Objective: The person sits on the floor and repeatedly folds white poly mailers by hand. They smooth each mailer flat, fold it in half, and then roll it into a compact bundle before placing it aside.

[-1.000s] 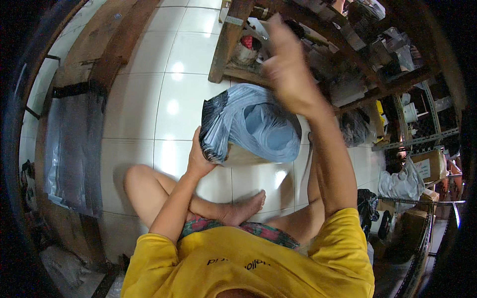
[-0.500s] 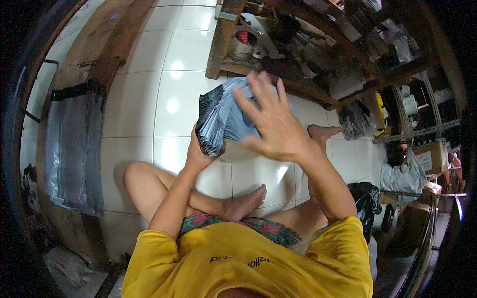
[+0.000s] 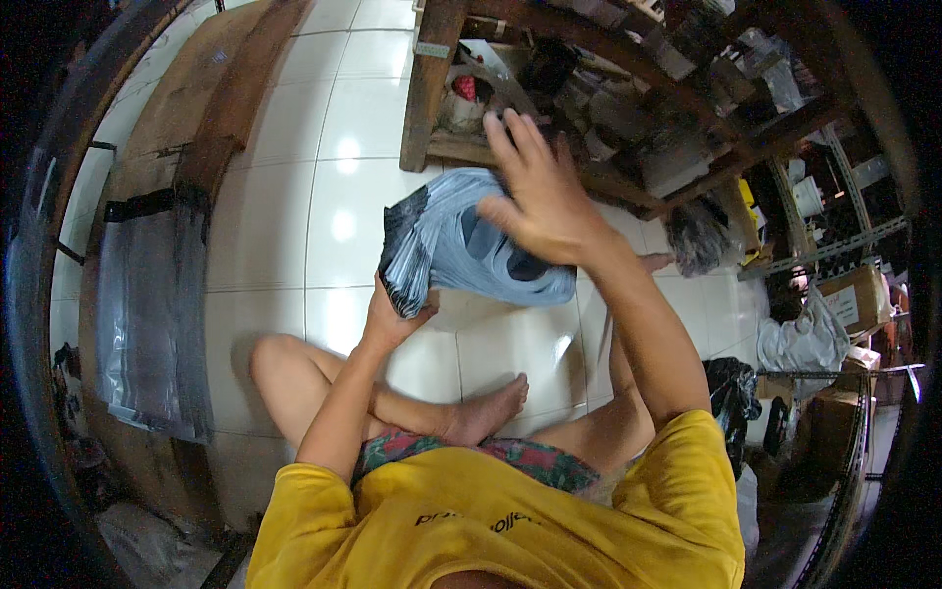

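A thick bundle of blue-grey plastic bags (image 3: 446, 240) is held up in front of me, above the tiled floor. Its dark-edged end fans out at the left, while the right end curls round into a loose roll with a hollow. My left hand (image 3: 395, 312) grips the bundle from below at its dark end; part of the fingers is hidden behind it. Fingers spread, my right hand (image 3: 545, 191) is raised over the upper right of the roll, slightly blurred. Whether it touches the plastic I cannot tell.
At the left, a flat stack of grey plastic bags (image 3: 152, 314) lies on a wooden board (image 3: 186, 108). A wooden shelf (image 3: 425, 88) crowded with goods stands ahead. On the right are a metal rack (image 3: 834, 250), a cardboard box (image 3: 854, 302), a white bag (image 3: 805, 339) and a black bag (image 3: 731, 393).
My right hand has moved up and slightly right, uncovering more of the rolled end. The bundle has tipped, so its hollow now shows. My left hand keeps its hold.
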`<act>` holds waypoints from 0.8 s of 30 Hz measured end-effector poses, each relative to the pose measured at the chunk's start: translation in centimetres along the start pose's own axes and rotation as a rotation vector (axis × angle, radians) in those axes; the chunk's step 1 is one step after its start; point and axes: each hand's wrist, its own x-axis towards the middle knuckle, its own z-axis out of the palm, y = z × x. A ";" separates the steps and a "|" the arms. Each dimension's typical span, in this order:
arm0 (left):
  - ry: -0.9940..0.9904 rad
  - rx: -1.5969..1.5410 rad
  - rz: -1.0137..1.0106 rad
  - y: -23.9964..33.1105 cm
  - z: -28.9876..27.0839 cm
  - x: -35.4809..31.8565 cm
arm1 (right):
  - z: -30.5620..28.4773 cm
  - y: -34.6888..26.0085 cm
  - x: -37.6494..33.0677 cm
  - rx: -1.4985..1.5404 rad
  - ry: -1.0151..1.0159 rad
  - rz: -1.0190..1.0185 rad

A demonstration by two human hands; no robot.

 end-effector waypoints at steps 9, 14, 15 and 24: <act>0.035 0.038 0.084 1.2 -0.7 0.1 | 0.5 -1.4 4.9 0.037 0.055 -0.042; 0.037 0.010 0.078 1.2 -1.0 -0.6 | -4.6 0.3 3.7 0.273 0.242 -0.112; 0.018 0.021 0.073 0.7 -0.9 -0.5 | -1.0 0.6 3.4 0.141 0.146 -0.094; -0.054 -0.195 -0.061 1.5 -2.2 -0.5 | 5.5 1.4 -16.0 0.877 0.824 0.544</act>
